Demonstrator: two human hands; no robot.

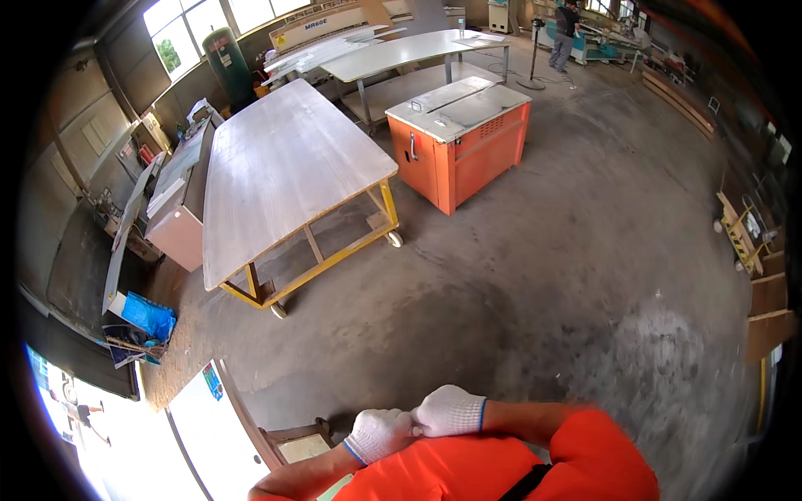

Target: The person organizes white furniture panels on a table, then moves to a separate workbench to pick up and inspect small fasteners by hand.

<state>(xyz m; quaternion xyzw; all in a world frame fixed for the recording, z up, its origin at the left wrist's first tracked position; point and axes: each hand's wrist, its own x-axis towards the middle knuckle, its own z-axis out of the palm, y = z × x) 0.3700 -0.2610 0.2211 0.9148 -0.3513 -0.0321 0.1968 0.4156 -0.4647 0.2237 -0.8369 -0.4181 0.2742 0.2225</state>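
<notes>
Both hands wear white knitted work gloves with blue cuff edges and meet in front of my orange-red top (pixel 451 472). My left hand (pixel 380 434) is closed, its knuckles up, its fingertips against the other hand. Touching it from the right, my right hand (pixel 451 411) is closed too, with its fingers curled down. What lies between the fingers, if anything, is hidden. Beyond the hands stands a yellow-framed cart (pixel 313 271) on casters, carrying a large pale wood-grain panel (pixel 288 159).
An orange machine (pixel 480 146) with a pale top stands past the cart. White tables (pixel 409 54) and a green tank (pixel 227 67) are at the back. A person (pixel 565 37) stands far off. A white panel or door (pixel 221 426) is at lower left.
</notes>
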